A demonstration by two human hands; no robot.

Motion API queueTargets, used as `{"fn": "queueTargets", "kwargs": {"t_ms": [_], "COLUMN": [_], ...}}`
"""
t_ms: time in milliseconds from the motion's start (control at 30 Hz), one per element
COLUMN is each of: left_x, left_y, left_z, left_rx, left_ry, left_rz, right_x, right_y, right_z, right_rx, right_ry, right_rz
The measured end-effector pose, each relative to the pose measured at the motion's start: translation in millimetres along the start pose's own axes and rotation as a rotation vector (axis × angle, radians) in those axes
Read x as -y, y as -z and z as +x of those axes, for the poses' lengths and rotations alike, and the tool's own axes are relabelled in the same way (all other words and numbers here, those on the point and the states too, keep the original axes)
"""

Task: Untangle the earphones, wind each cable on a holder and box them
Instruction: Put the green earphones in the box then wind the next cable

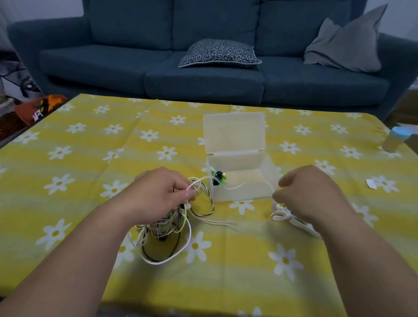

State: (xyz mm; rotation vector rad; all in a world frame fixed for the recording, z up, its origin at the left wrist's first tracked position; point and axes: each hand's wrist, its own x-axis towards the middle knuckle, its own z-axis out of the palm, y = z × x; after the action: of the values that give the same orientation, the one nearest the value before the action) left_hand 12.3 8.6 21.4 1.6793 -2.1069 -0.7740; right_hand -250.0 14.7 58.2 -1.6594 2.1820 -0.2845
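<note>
Left hand (162,189), left of the box (240,193), grips the tangled earphone cables (167,223) hanging beneath its fingers. Right hand (311,191), right of the box, is blurred; its grip cannot be told.

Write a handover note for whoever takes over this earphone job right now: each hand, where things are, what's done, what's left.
Left hand: grips the tangled bundle of white and black earphone cables, which hangs down onto the yellow flowered tablecloth.
Right hand: over the white plastic cable holders, fingers curled. It is too blurred to tell whether it holds anything.
The translucent plastic box stands between the hands, lid open, with a black-and-green earbud at its left wall.
Done: box opened.
Left: untangle the bundle, wind each cable on a holder, box them.
</note>
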Motion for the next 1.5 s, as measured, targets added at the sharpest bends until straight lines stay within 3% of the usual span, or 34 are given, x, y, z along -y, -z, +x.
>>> {"fn": "queueTargets", "kwargs": {"t_ms": [100, 167, 267, 400, 633, 800, 967, 1067, 1167, 1267, 1500], "left_x": [-5, -8, -17, -18, -3, 2, 11, 0, -20, -30, -3], "left_y": [-2, -3, -5, -6, 1, 10, 11, 13, 10, -3, -1], "left_z": [0, 0, -2, -5, -11, -12, -7, -9, -16, -13, -3], "left_rx": [0.041, 0.084, 0.098, 0.114, 0.141, 0.226, 0.225, 0.223, 0.214, 0.229, 0.12], "left_ry": [-0.093, -0.109, -0.126, -0.081, 0.191, 0.419, 0.531, 0.37, 0.087, -0.009, 0.191], "left_rz": [0.008, 0.001, -0.04, -0.031, 0.347, 0.51, 0.624, 0.535, 0.171, -0.114, 0.058], "right_x": [14, 27, 37, 41, 42, 34, 27, 26, 28, 29, -4], "right_y": [-11, -20, -39, -41, -19, 3, 11, 9, 9, 15, 34], "right_z": [-10, -22, -31, -29, -24, -19, -19, -18, -19, -21, 0], "right_rx": [-0.063, 0.015, 0.172, 0.175, 0.131, 0.19, 0.211, 0.252, 0.3, 0.333, 0.172], "right_ry": [0.246, 0.476, 0.594, 0.528, 0.315, 0.245, 0.222, 0.225, 0.238, 0.246, 0.118], "right_rz": [0.078, 0.2, 0.158, 0.343, 1.17, 1.717, 1.771, 1.735, 1.753, 1.873, 2.188]}}
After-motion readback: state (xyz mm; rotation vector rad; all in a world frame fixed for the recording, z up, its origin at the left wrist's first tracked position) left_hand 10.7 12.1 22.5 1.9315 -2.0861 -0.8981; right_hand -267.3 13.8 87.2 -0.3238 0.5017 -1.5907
